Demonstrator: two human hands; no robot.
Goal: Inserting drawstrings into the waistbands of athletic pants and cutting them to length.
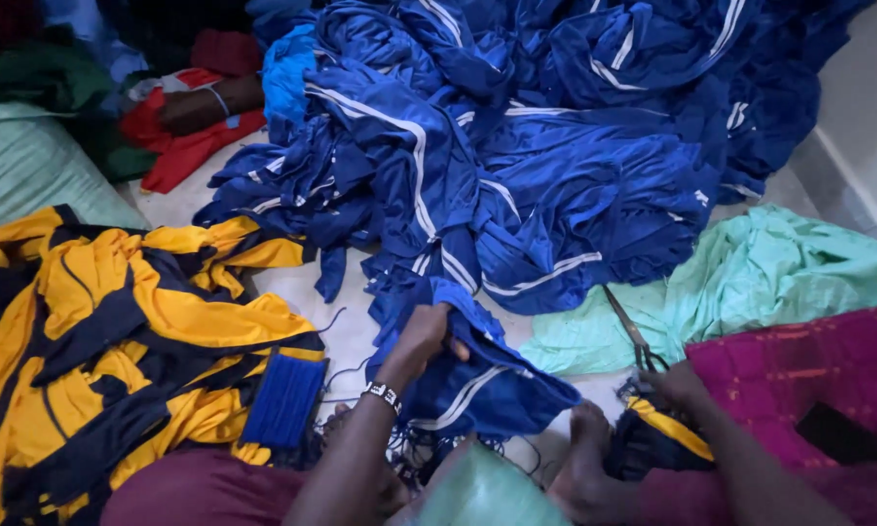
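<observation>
A blue white-striped garment (477, 375), drawn off the heaped blue pile (555, 146) onto the floor, is pinched in the left hand (424, 341) as if for sorting, while the right hand (677, 385) rests half-closed at the scissors (633, 336), yellow-and-navy garments (117, 341) alongside.

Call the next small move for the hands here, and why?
Probably the right hand picks up the scissors: it rests at their handles, blades lying on the green cloth. The left hand already grips a blue garment pulled from the pile, and thread scraps lie below it.
</observation>
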